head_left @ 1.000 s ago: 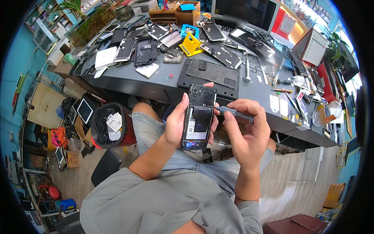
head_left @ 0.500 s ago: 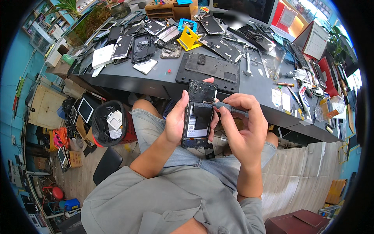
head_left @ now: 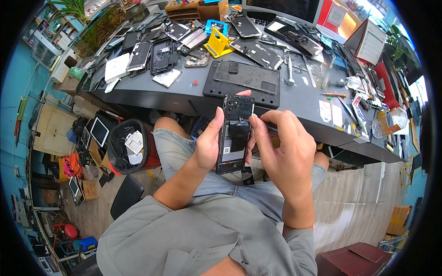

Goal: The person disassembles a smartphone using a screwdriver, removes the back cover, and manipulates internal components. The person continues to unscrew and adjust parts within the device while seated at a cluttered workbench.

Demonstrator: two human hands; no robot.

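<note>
My left hand (head_left: 206, 142) grips a black smartphone (head_left: 232, 149) upright, its back cover off and the camera module at the top. A dark flap (head_left: 238, 129) covers part of its inner face. My right hand (head_left: 285, 154) is closed on a grey screwdriver (head_left: 272, 131), mostly hidden behind the fingers. Its thumb and index finger meet at the phone's right edge, just below the camera section; whether they also pinch a small part there is unclear. Behind the phone, a large black device with a loose back panel (head_left: 246, 77) lies on the grey desk (head_left: 179, 99).
Disassembled phones (head_left: 152, 55), a yellow stand (head_left: 217, 46), a wooden organiser (head_left: 193, 11), a monitor (head_left: 281, 9), a calendar (head_left: 366, 46) and scattered tools (head_left: 336, 94) cover the desk. A lined bin (head_left: 119, 152) stands left of my knees; a maroon chair (head_left: 350, 257) sits at lower right.
My right fingers have moved up and left onto the phone's edge, and the screwdriver, visible earlier, is now largely hidden. The phone has risen slightly in my left hand.
</note>
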